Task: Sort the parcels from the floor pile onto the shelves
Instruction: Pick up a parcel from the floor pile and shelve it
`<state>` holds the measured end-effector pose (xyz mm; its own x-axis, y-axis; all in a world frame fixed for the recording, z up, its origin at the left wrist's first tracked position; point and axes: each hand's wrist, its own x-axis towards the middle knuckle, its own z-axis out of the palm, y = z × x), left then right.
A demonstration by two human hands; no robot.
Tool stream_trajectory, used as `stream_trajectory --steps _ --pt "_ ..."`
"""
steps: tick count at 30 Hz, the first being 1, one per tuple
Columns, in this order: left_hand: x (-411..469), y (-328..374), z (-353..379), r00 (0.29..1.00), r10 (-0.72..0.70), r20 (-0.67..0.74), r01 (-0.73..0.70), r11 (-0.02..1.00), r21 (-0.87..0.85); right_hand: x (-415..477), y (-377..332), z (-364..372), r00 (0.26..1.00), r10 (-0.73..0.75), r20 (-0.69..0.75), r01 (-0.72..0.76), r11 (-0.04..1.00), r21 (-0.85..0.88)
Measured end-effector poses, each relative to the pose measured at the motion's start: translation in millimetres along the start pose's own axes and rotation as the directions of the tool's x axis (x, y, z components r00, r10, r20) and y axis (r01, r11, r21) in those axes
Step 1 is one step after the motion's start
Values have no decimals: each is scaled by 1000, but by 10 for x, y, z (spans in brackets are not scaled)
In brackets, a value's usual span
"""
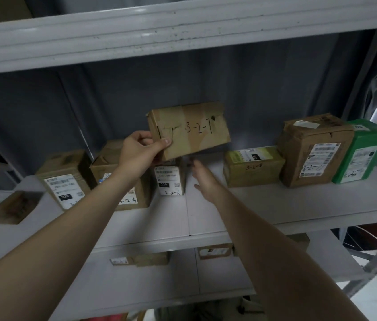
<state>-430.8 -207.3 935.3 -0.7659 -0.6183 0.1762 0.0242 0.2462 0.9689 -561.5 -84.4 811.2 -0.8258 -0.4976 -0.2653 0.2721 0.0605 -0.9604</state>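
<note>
Cardboard, creased and crossed by a wide band of glossy tape, makes up the parcel (194,130) that the left hand (140,150) pinches by its lower left corner, thumb flat on the front face and fingers curled behind. It is held tilted in the air above the middle shelf (275,205), with "3-2-7" handwritten across it in black marker. Just below it the right hand (202,174) reaches forward with loose, straight fingers and holds nothing; it is blurred. Directly under the raised parcel stands a small upright box (171,179) with a white label. To the right sit a low yellowish carton (252,167), a taller rumpled brown box (312,151) and a smooth green box (363,154), standing side by side. The shelf itself is flat grey painted metal, chipped along the edge of the upper shelf (183,26).
</note>
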Motion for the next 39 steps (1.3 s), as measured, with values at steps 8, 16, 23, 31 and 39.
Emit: stream_trajectory --steps 8,16,23,31,39 --pt "5 -62 -181 998 -34 -48 31 998 -54 33 70 533 993 14 115 -21 998 59" --pt "-153 -289 -179 996 -89 30 92 989 -114 -157 305 93 994 -80 -70 96 957 273" --pt "-521 -642 -144 968 -241 75 252 934 -252 -362 296 -510 981 -136 -136 184 868 462" --pt "-520 -817 -198 954 -288 -87 257 931 -259 -158 164 -390 991 -69 -118 106 934 341" --pt "-490 -834 -90 953 -291 -86 259 928 -268 -116 232 -634 983 -17 -184 84 930 358"
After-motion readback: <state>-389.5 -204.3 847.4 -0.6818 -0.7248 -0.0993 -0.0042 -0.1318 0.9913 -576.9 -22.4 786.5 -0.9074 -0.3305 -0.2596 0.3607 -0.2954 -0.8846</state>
